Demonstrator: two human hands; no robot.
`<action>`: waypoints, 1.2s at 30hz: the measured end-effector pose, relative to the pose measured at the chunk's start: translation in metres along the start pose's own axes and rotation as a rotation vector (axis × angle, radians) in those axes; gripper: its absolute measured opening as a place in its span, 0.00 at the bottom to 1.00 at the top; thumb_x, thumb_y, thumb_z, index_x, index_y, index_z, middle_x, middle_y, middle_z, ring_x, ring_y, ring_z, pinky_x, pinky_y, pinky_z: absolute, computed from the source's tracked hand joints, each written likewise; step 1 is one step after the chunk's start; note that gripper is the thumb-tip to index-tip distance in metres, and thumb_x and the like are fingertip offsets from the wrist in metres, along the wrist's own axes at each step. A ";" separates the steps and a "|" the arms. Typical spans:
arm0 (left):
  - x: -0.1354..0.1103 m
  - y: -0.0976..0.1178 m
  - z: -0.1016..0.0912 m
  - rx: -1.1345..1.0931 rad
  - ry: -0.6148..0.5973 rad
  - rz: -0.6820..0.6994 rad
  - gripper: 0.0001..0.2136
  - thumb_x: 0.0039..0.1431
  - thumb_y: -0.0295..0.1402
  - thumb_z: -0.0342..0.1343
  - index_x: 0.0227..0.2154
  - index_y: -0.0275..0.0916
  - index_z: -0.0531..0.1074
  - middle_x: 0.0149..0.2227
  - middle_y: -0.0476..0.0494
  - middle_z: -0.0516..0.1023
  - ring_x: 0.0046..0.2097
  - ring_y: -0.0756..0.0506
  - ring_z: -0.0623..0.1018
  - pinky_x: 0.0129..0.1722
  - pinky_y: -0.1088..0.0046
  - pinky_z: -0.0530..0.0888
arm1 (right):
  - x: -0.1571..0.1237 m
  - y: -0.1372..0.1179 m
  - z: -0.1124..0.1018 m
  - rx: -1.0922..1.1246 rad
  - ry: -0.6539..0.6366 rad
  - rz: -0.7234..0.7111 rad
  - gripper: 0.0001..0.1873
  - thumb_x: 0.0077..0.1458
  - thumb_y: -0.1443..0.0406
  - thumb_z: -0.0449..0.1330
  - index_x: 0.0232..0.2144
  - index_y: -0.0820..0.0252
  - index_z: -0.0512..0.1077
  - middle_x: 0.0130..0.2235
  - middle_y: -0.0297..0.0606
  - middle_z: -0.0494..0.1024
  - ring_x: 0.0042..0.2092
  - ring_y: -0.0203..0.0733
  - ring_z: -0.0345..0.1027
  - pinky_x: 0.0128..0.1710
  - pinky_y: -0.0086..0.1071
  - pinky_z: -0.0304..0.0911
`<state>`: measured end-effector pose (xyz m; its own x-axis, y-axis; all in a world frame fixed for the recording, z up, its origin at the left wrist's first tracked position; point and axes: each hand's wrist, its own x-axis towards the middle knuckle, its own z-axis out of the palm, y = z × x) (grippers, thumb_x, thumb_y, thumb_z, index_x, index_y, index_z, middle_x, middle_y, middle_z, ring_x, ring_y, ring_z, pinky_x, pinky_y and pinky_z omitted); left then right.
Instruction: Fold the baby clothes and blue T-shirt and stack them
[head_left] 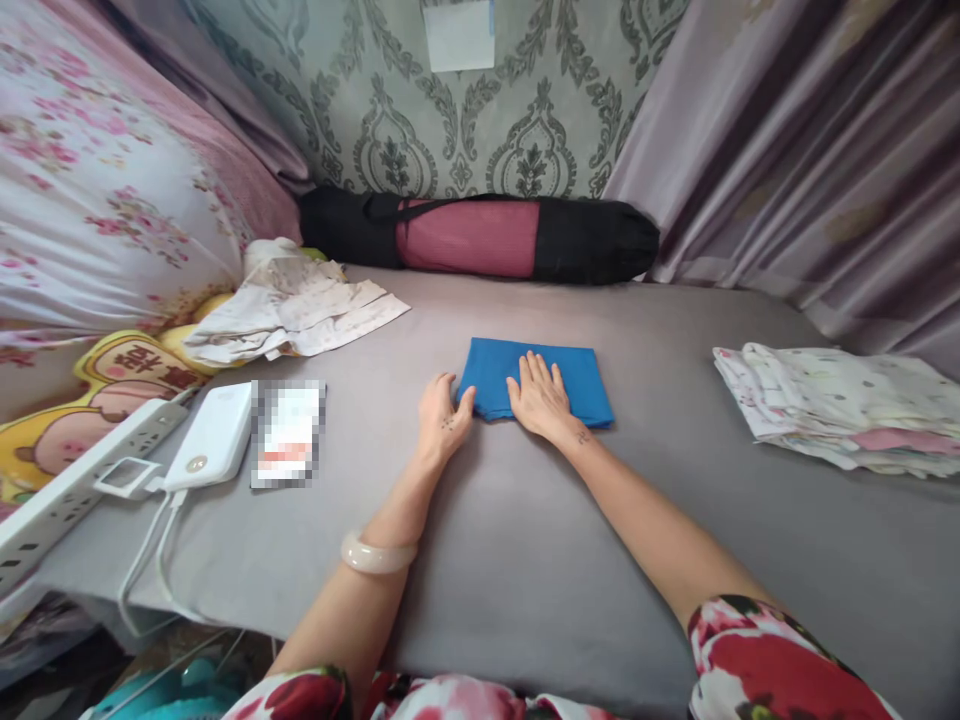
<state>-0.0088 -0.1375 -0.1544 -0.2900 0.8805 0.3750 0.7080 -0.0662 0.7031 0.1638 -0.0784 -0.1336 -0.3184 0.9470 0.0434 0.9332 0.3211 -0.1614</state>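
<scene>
A folded blue cloth (495,365) lies flat on the grey sheet in front of me, in the middle of the head view. My right hand (540,395) rests palm down on top of it, fingers stretched out. At the cloth's left edge is my left hand (445,412), its thumb and fingers apart and the thumb close to the cloth's near left corner. Nothing shows between the left fingers. The cloth's near edge looks slightly uneven, with layers visible at the right corner.
On the right sits a stack of folded patterned fabric (840,400). To the left lie a crumpled pale cloth (292,300), a white power bank (214,435) with cables, a blurred-out flat object (289,435) and a power strip (90,490). A black and pink rolled bag (469,235) lies along the wall.
</scene>
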 end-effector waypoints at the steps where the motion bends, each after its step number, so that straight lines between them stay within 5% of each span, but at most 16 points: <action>1: 0.001 0.000 -0.001 -0.027 0.035 -0.031 0.14 0.61 0.38 0.52 0.46 0.38 0.69 0.50 0.33 0.74 0.55 0.39 0.73 0.56 0.56 0.69 | 0.000 0.000 -0.001 -0.003 -0.011 0.001 0.35 0.67 0.57 0.35 0.67 0.76 0.50 0.70 0.52 0.47 0.71 0.50 0.37 0.68 0.47 0.32; 7: 0.006 0.001 -0.007 -0.081 0.131 -0.241 0.11 0.60 0.34 0.50 0.42 0.37 0.72 0.40 0.38 0.77 0.44 0.42 0.77 0.49 0.59 0.74 | 0.001 -0.016 -0.014 0.025 -0.047 0.009 0.34 0.66 0.60 0.37 0.67 0.78 0.48 0.70 0.53 0.45 0.71 0.52 0.36 0.68 0.48 0.33; 17: 0.007 -0.006 -0.006 -0.150 0.232 -0.274 0.11 0.59 0.29 0.45 0.41 0.37 0.71 0.42 0.38 0.76 0.47 0.43 0.76 0.51 0.60 0.73 | 0.011 -0.082 -0.011 0.138 0.005 -0.165 0.34 0.67 0.58 0.37 0.67 0.75 0.49 0.70 0.50 0.44 0.71 0.49 0.33 0.68 0.46 0.30; 26: 0.008 -0.004 -0.010 -0.146 0.206 -0.304 0.12 0.58 0.27 0.43 0.40 0.36 0.70 0.43 0.36 0.76 0.49 0.41 0.76 0.53 0.58 0.72 | 0.011 -0.084 0.006 0.156 -0.068 -0.152 0.34 0.65 0.61 0.40 0.67 0.76 0.49 0.71 0.50 0.44 0.71 0.49 0.33 0.68 0.45 0.30; 36: 0.007 -0.004 -0.008 -0.180 0.221 -0.307 0.11 0.59 0.28 0.44 0.40 0.38 0.70 0.43 0.38 0.76 0.49 0.42 0.76 0.53 0.57 0.72 | 0.025 -0.086 -0.006 0.200 -0.072 -0.120 0.34 0.66 0.58 0.37 0.67 0.76 0.50 0.70 0.51 0.45 0.71 0.50 0.34 0.68 0.47 0.31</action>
<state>-0.0189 -0.1348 -0.1502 -0.6154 0.7514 0.2383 0.4489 0.0856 0.8895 0.0768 -0.0826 -0.1126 -0.4431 0.8964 0.0048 0.8384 0.4163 -0.3517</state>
